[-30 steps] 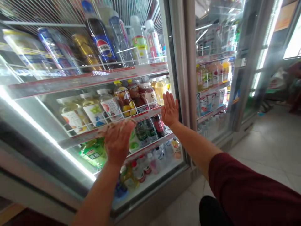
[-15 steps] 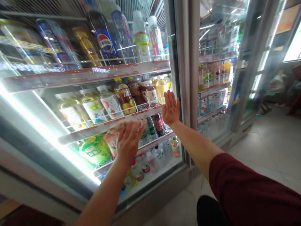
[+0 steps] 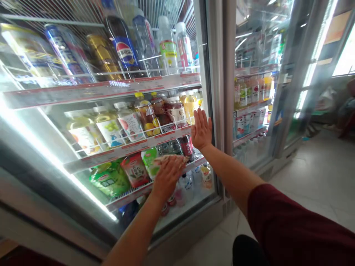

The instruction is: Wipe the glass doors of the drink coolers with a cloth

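Note:
My left hand (image 3: 168, 176) presses a pale, crumpled cloth (image 3: 169, 159) against the glass door (image 3: 183, 207) of a drinks fridge, low in front of the third shelf. The cloth shows past the fingertips; the rest is hidden under the hand. Higher and to the right, my right hand (image 3: 202, 129) rests flat on the same glass near the door frame, fingers stretched and holding nothing. Behind the glass stand a red drink pack (image 3: 135, 170) and a green drink pack (image 3: 109, 181), left of the cloth.
Bottles and cans, among them a Pepsi bottle (image 3: 124, 50), fill the shelves behind the glass. A bright light strip (image 3: 55, 159) runs down the left side. A second glass-door fridge (image 3: 252, 88) stands to the right, over a tiled floor (image 3: 310, 173).
My left hand has slid the cloth right and down across the glass, uncovering the red pack and another green pack. My right hand stays in nearly the same place.

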Demonstrator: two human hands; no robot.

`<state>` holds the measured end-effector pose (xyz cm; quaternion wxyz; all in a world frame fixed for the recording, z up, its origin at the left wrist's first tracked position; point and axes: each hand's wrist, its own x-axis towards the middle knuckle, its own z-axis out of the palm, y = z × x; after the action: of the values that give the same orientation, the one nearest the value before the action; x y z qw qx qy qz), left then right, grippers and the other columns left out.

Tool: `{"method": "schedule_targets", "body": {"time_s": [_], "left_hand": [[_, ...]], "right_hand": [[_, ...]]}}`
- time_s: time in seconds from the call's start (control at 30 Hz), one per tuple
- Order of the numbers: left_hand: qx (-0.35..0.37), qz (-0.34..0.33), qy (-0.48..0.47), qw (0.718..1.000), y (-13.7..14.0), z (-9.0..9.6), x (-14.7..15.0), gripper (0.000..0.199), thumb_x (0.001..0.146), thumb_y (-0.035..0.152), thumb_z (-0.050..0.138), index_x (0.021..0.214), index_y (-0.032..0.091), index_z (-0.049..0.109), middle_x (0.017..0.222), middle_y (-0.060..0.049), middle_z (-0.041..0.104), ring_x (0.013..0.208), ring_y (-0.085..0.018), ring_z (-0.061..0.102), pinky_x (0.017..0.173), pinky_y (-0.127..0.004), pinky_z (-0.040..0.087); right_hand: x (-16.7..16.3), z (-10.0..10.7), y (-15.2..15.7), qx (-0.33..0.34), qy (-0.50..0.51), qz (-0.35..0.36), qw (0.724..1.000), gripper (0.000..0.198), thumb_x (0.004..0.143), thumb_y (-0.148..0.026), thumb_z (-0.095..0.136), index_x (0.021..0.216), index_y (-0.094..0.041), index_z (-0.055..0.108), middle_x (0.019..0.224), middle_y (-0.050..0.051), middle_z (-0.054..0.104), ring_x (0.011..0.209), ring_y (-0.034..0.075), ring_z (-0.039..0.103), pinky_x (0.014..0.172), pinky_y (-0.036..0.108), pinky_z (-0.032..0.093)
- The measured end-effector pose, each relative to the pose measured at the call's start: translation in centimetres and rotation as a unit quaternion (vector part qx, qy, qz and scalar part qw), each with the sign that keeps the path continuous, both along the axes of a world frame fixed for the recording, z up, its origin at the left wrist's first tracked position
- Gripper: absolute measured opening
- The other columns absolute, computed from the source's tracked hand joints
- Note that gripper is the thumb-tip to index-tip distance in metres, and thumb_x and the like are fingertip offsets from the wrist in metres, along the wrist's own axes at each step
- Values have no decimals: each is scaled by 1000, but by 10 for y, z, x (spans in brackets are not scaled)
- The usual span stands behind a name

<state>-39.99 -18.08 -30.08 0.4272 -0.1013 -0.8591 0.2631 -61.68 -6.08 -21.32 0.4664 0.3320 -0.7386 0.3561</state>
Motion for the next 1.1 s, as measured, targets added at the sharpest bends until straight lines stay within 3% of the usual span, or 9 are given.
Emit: {"method": "schedule_targets", "body": {"time_s": [0.13,0.2,0.27,0.47,0.53,0.73,0.8,1.0,1.1], "left_hand": [[82,59,175,979,-26,95,16,62,103,9,51,161,31,53,170,-5,47,163,-29,35,136,-55,28],[114,81,242,960,-33,118,23,59,104,12,56,160,29,55,172,-7,44,163,-33,35,133,-59,31],[127,82,267,952,-33,104,30,59,103,14,59,160,28,54,172,-9,43,163,-33,34,134,-59,29],[71,56,81,993,-26,-14,60,78,99,3,52,170,34,38,161,-4,58,165,-23,33,141,-45,20],[53,68,73,994,-37,-5,72,77,100,4,52,169,35,38,161,-4,58,164,-23,33,140,-46,22],[115,127,269,948,-89,101,107,56,106,13,48,160,24,55,170,-14,46,163,-33,34,133,-59,34],[111,137,284,942,-91,91,117,56,106,12,47,160,21,55,170,-15,44,163,-34,34,133,-60,34],[114,137,168,970,-77,-35,143,72,100,3,45,168,29,44,164,-13,53,163,-31,37,134,-55,35],[143,141,183,962,-91,-18,155,61,102,7,44,158,26,59,160,-11,57,161,-32,39,134,-57,35]], "right_hand": [[0,-1,0,1,2,1,1000,67,109,-32,23,175,-20,24,180,8,34,171,24,21,139,56,21],[0,-1,0,-5,7,3,1000,66,110,-32,22,175,-20,23,179,8,35,170,24,23,139,56,21],[0,-1,0,-13,12,7,1000,66,110,-32,21,175,-21,24,179,8,37,170,24,25,139,57,21],[-1,-2,1,-19,3,35,999,67,109,-34,23,175,-22,23,179,9,36,170,26,24,139,60,19],[-2,-2,1,-24,4,41,999,67,109,-34,24,175,-21,24,179,10,35,170,27,24,138,61,20],[-5,-7,-1,-48,41,25,998,66,109,-34,24,173,-18,28,176,13,40,168,27,29,137,60,24],[-6,-8,-2,-53,52,18,997,66,109,-34,25,173,-18,28,175,13,41,167,27,31,136,59,25],[-6,-8,-1,-50,41,22,998,66,109,-32,25,173,-18,27,176,13,41,167,28,30,136,60,24],[-5,-8,-1,-47,31,29,998,67,108,-33,26,174,-19,25,177,14,39,168,29,28,135,61,24]]}}
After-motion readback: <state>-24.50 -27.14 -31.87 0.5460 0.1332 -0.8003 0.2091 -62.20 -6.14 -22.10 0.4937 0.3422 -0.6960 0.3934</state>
